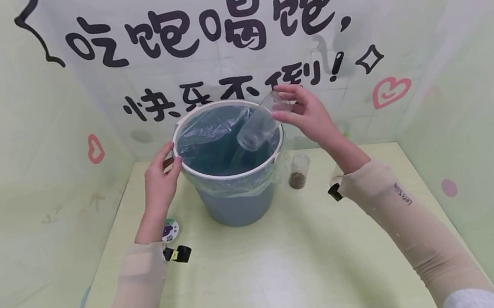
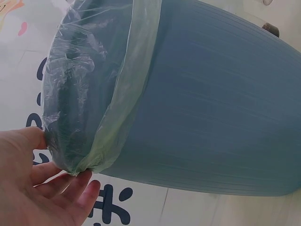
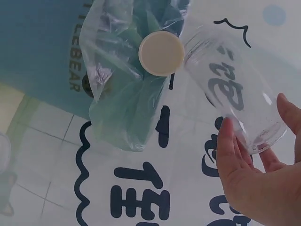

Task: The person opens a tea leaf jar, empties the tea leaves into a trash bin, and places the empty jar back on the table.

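A blue-grey bin (image 1: 238, 203) with a cream rim (image 1: 233, 175) stands upright on the table, lined with a thin clear-green plastic bag (image 2: 123, 89). My left hand (image 1: 162, 180) holds the rim's left side, thumb and fingertips at the bag's edge in the left wrist view. Above the bin's right half, my right hand (image 1: 308, 115) grips a clear jar (image 1: 255, 129) by its base end. The jar tilts mouth-down into the opening. Inside its base, the right wrist view shows small dark specks. A round cream disc (image 3: 161, 53) shows against the bag near the jar's mouth.
Right of the bin, a small clear jar (image 1: 299, 170) has brown contents at its bottom. Another clear object is partly hidden by my right wrist. A round printed disc (image 1: 170, 230) lies by my left wrist. Printed walls surround the pale table (image 1: 265, 279).
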{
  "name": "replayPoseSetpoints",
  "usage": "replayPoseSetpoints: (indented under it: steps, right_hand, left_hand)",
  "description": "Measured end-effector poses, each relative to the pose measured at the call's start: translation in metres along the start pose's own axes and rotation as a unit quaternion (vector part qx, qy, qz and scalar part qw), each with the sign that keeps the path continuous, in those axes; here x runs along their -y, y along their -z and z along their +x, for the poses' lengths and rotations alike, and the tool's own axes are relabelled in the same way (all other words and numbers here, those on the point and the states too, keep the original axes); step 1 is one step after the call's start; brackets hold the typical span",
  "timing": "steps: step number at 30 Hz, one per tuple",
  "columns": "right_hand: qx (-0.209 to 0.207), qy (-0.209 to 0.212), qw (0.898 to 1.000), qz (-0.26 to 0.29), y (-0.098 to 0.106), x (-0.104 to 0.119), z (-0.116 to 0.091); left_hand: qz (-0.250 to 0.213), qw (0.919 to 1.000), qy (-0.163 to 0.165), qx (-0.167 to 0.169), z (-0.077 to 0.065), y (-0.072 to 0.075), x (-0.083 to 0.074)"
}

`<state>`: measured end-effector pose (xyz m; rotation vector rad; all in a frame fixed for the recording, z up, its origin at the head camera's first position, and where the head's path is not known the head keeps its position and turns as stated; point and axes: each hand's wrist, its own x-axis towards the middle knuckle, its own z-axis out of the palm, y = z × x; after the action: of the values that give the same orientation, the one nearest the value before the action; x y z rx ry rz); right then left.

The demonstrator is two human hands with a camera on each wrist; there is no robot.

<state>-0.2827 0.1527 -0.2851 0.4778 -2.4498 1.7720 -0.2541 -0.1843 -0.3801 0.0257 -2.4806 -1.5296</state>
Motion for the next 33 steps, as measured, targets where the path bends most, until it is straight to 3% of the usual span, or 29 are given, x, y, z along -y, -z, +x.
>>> replayPoseSetpoints:
  steps: [3, 6, 12, 19, 23, 30, 33]
  right_hand:
    - [-0.004, -0.001, 1.0, -0.006, 0.0, -0.002, -0.001]
    - [-0.013, 0.005, 0.999, -0.044, 0.0, -0.002, -0.002]
    - [-0.02, 0.019, 0.999, -0.021, 0.0, -0.002, -0.004]
    - [-0.052, 0.053, 0.995, -0.064, 0.0, -0.005, -0.005]
    - [-0.058, 0.06, 0.995, -0.062, 0.0, -0.005, -0.006]
    - [-0.053, 0.033, 0.998, -0.008, 0.002, -0.007, -0.009]
    - [-0.046, 0.016, 0.997, 0.06, 0.003, -0.01, -0.011]
  left_hand:
    - [0.001, 1.0, 0.003, 0.001, -0.001, 0.0, 0.0]
    - [0.004, 1.0, 0.007, 0.002, 0.0, 0.0, 0.0]
    - [0.006, 1.0, 0.006, -0.001, 0.0, 0.0, -0.001]
    - [0.011, 0.9999, 0.012, -0.002, -0.001, -0.001, -0.003]
    - [0.005, 0.9999, 0.011, 0.001, -0.002, 0.0, -0.003]
    - [0.002, 0.9999, 0.01, 0.002, -0.001, 0.0, -0.001]
    - [0.0, 1.0, 0.009, 0.001, -0.001, -0.001, 0.0]
